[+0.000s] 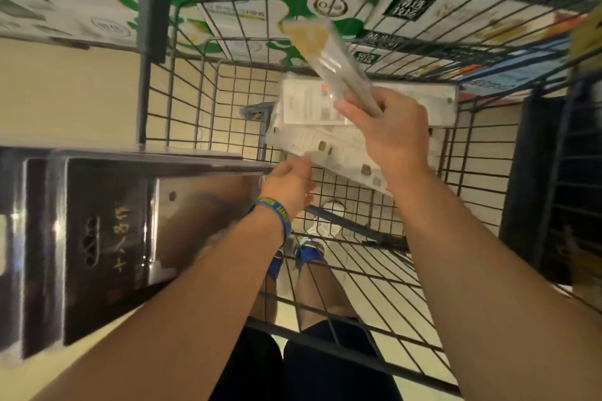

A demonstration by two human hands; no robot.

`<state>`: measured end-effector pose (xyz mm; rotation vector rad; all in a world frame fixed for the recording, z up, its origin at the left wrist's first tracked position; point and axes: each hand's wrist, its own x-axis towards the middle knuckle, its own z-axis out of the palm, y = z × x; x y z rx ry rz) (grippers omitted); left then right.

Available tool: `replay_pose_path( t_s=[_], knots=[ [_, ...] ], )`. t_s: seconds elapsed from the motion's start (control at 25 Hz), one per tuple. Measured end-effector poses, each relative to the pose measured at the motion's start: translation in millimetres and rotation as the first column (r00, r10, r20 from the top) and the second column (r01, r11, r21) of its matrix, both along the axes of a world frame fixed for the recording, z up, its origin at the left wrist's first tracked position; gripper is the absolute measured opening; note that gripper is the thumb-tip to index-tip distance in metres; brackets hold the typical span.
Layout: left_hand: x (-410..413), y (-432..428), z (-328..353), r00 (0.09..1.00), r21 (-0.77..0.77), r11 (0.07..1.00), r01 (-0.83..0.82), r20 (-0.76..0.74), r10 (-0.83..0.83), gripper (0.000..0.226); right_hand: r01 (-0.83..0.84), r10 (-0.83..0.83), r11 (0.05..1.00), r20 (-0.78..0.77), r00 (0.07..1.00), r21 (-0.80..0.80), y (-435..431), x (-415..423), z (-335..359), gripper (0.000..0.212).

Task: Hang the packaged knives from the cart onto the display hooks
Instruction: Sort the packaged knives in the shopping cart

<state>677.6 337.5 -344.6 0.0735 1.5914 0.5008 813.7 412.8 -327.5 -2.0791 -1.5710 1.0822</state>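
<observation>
— Head view: which step are we at?
— Pickup. Our right hand (387, 133) grips one packaged knife (329, 58) held above the cart (195, 101). Our left hand (290, 185) is at the remaining packs (312, 107), and we can't tell whether it grips.
— Next?
— Probably we turn to the hooks, which are out of view.

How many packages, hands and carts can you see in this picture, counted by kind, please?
Clear package gripped by the right hand: 1
White packages lying in the wire cart: 2 that I can tell apart
Hands, counting the left hand: 2
Carts: 1
Total: 6
</observation>
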Motion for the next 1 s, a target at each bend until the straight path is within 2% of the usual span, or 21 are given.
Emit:
replay_pose_path(
  t_s=[0.12,0.24,0.28,0.36,0.44,0.52,0.6,0.64,0.68,0.76,0.8,0.84,0.92,1.0],
  knots=[
    [0,4,11,0.997,0.233,0.970,0.069,-0.058,-0.057,0.050,0.144,-0.137,0.990,-0.294,0.946,0.001,15,-6,40,0.032],
    [1,9,14,0.991,0.336,0.940,0.064,0.088,-0.099,0.067,0.093,-0.121,0.992,-0.437,0.891,-0.085,20,-14,47,0.032],
    [2,8,12,0.986,0.350,0.933,0.077,0.113,-0.124,0.060,0.039,-0.084,0.993,-0.462,0.883,-0.107,18,-19,44,0.032],
    [1,3,12,0.985,0.363,0.923,0.132,0.054,-0.162,0.034,-0.019,-0.053,0.988,-0.451,0.891,-0.153,12,-24,31,0.053],
    [-3,0,11,0.983,0.374,0.911,0.175,-0.021,-0.181,0.014,0.098,-0.226,0.957,-0.492,0.841,-0.273,4,-21,16,0.067],
    [-8,-3,13,0.954,0.382,0.874,0.299,-0.127,-0.271,0.003,0.231,-0.376,0.906,-0.421,0.826,-0.356,-7,-10,-3,0.065],
    [-11,-7,17,0.863,0.344,0.807,0.479,-0.350,-0.364,0.008,0.261,-0.292,0.933,-0.099,0.951,-0.248,-24,4,-30,0.039],
    [-13,-10,19,0.815,0.320,0.787,0.527,-0.453,-0.362,0.011,0.237,-0.229,0.949,0.063,0.971,-0.206,-31,8,-40,0.044],
    [-14,-13,22,0.779,0.303,0.782,0.544,-0.529,-0.337,0.013,0.223,-0.196,0.956,0.152,0.969,-0.191,-35,8,-49,0.060],
    [-19,-16,25,0.721,0.264,0.782,0.564,-0.619,-0.311,0.014,0.150,-0.109,0.972,0.216,0.970,-0.183,-31,-5,-64,0.084],
    [-21,-17,26,0.686,0.229,0.771,0.595,-0.645,-0.338,0.013,0.048,0.002,0.980,0.252,0.968,-0.193,-26,-14,-70,0.093],
    [-23,-18,25,0.646,0.190,0.749,0.635,-0.661,-0.381,0.011,-0.083,0.151,0.970,0.295,0.943,-0.231,-21,-23,-75,0.100],
    [-25,-18,20,0.591,0.135,0.713,0.688,-0.673,-0.443,0.014,-0.308,0.416,0.895,0.358,0.836,-0.322,-14,-31,-88,0.107],
    [-23,-18,16,0.591,0.139,0.712,0.689,-0.677,-0.439,0.018,-0.409,0.550,0.829,0.421,0.721,-0.382,-12,-22,-98,0.107]
  ],
)
